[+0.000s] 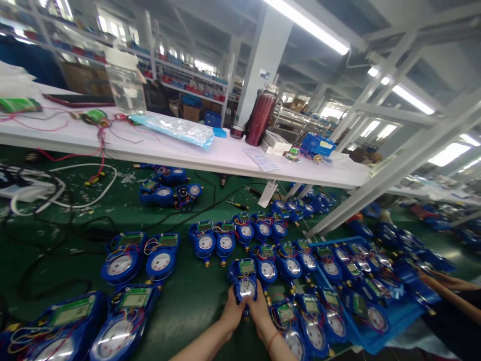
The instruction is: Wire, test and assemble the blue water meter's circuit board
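Both my hands grip one blue water meter [246, 288] low over the green bench, its round white dial and small circuit board with display facing up. My left hand [233, 306] is closed round its left side, and my right hand [259, 306] round its right side, with a thin red band at the wrist. Similar meters with open tops and loose coloured wires stand close by: a meter [266, 265] just behind and a meter [286, 321] to the right of my right hand. Farther left sits another meter [161, 258]. My fingers hide the held meter's underside.
A blue tray [370, 343] of meters lies right, with a co-worker's arms [447, 286] beyond it. A white shelf [180, 153] crosses above the bench, bearing a red flask [262, 115] and a clear bottle [126, 85]. A slanted metal post [353, 200] and black cables [48, 240] flank the area.
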Demonstrator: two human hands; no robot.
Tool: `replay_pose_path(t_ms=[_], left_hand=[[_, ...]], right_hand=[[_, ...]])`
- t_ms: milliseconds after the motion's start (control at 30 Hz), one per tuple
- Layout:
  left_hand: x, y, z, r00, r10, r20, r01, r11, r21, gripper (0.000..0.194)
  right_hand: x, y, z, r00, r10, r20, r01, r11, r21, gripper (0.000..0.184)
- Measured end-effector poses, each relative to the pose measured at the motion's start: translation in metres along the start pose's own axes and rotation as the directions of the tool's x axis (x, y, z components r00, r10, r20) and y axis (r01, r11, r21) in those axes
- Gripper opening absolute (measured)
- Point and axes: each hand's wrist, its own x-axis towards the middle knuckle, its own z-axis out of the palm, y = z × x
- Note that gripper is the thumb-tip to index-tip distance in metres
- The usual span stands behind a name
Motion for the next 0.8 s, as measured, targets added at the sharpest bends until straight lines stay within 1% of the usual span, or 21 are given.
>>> replay_pose_path(t_ms=[100,200,300,400,467,533,600,633,667,700,733,800], left_hand=[[0.010,0.008,0.008,0.997,0.077,0.027,-0.078,0.994,0.081,0.039],[0.013,0.014,0.005,0.989,0.138,0.047,-0.143,0.981,0.135,0.037],[0.013,0.020,-0.005,0.982,0.178,0.063,-0.186,0.966,0.179,0.032],[0.004,0.028,-0.026,0.977,0.210,0.041,-0.213,0.952,0.220,0.028],[-0.012,0.033,-0.051,0.968,0.251,-0.003,-0.243,0.940,0.237,0.027],[-0.038,0.036,-0.086,0.943,0.318,-0.093,-0.287,0.924,0.252,0.030],[-0.071,0.032,-0.126,0.887,0.394,-0.242,-0.326,0.904,0.276,0.034],[-0.087,0.027,-0.147,0.849,0.411,-0.332,-0.323,0.901,0.289,0.039],[-0.102,0.021,-0.167,0.811,0.407,-0.421,-0.301,0.906,0.297,0.045],[-0.115,0.013,-0.185,0.770,0.386,-0.508,-0.266,0.918,0.293,0.053],[-0.124,0.005,-0.200,0.729,0.349,-0.588,-0.222,0.934,0.279,0.062],[-0.133,-0.010,-0.223,0.675,0.256,-0.692,-0.139,0.965,0.221,0.080]], right_hand=[[0.008,-0.005,0.005,0.993,-0.080,-0.092,0.069,0.991,-0.112,0.060],[0.009,-0.004,0.012,0.983,-0.134,-0.126,0.110,0.977,-0.182,0.058],[0.010,-0.001,0.017,0.976,-0.177,-0.125,0.148,0.967,-0.209,0.062],[0.012,-0.001,0.016,0.969,-0.220,-0.117,0.192,0.959,-0.207,0.070],[0.011,-0.004,0.013,0.960,-0.250,-0.125,0.223,0.955,-0.198,0.072],[0.004,-0.009,0.010,0.946,-0.286,-0.151,0.256,0.948,-0.189,0.071],[-0.010,-0.014,0.014,0.934,-0.326,-0.146,0.301,0.938,-0.172,0.066],[-0.019,-0.016,0.020,0.932,-0.345,-0.109,0.326,0.932,-0.156,0.062],[-0.030,-0.018,0.029,0.933,-0.357,-0.041,0.349,0.928,-0.132,0.056],[-0.041,-0.018,0.042,0.932,-0.358,0.052,0.361,0.927,-0.104,0.049],[-0.052,-0.019,0.059,0.926,-0.343,0.158,0.358,0.931,-0.075,0.042],[-0.072,-0.018,0.100,0.897,-0.261,0.356,0.293,0.955,-0.041,0.031]])
